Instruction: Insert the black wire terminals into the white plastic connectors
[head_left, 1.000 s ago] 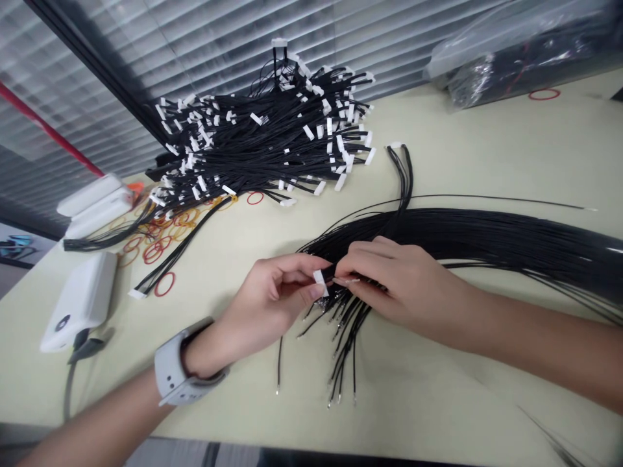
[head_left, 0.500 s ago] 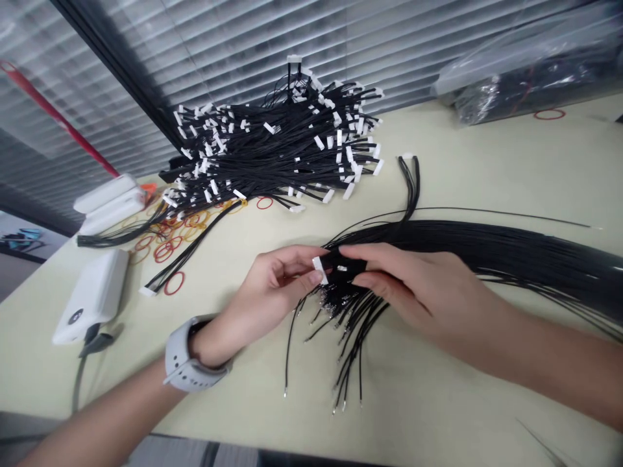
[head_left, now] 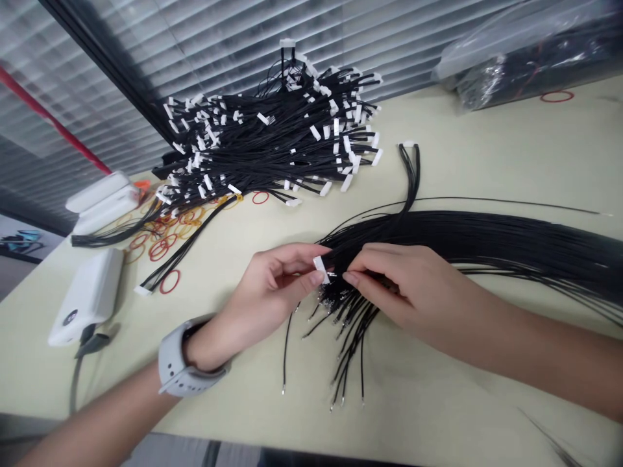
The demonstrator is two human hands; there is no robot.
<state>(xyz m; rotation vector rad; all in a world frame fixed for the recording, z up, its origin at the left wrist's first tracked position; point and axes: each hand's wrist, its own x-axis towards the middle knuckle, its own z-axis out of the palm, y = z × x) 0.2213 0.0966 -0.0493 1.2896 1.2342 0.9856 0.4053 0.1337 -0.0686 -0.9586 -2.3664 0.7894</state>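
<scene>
My left hand (head_left: 277, 279) pinches a small white plastic connector (head_left: 321, 269) between thumb and fingertips. My right hand (head_left: 389, 279) sits just to its right, with the fingertips closed on a thin black wire (head_left: 357, 275) close to the connector. Both hands rest over a long bundle of black wires (head_left: 487, 240) that sweeps off to the right. Its crimped metal-tipped ends (head_left: 345, 350) fan out toward me below the hands. The fingers hide the exact point where the wire meets the connector.
A large heap of black wire harnesses with white connectors (head_left: 267, 143) lies at the back. Rubber bands (head_left: 165, 243), white power banks (head_left: 87, 305) and a plastic bag of wires (head_left: 530, 58) share the cream table (head_left: 487, 389). Window blinds stand behind it.
My right hand has shifted from covering the wires by the connector to a fingertip pinch beside it. My left hand still holds the connector. The view has moved slightly.
</scene>
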